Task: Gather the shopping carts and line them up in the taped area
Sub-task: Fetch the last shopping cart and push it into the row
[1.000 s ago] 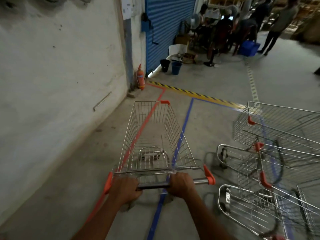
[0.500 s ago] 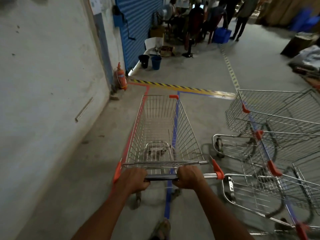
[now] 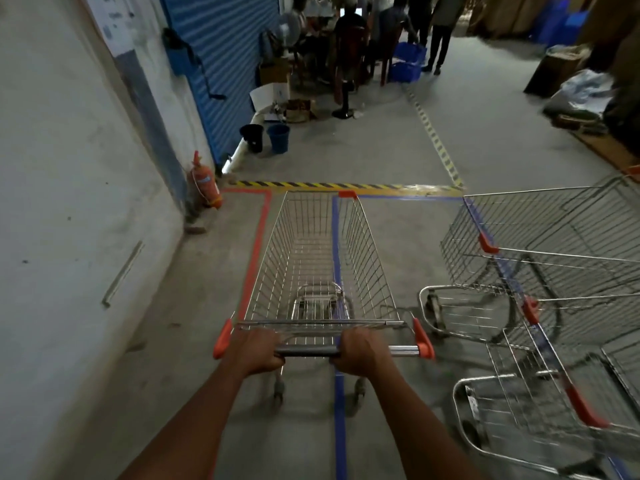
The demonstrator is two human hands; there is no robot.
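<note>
An empty wire shopping cart (image 3: 363, 244) with orange corner caps stands straight ahead of me. My left hand (image 3: 258, 351) and my right hand (image 3: 360, 351) both grip its handle bar (image 3: 306, 350). The cart straddles a blue floor tape line (image 3: 335, 233), and a red tape line (image 3: 258, 247) runs along its left side. Its front end reaches close to the yellow-black striped tape (image 3: 332, 185). To the right, two more wire carts (image 3: 540, 244) (image 3: 540, 407) stand one behind the other over another blue line.
A white wall (image 3: 69, 202) runs along the left, with a red fire extinguisher (image 3: 205, 183) at its foot. A blue shutter (image 3: 225, 64), two buckets (image 3: 266, 136), a fan and several people stand beyond the striped tape. Bundles lie at far right.
The cart has rolled forward and swung to the right, from over the red line to straddling the blue line. Its front has come close to the striped tape. Both hands kept their grip.
</note>
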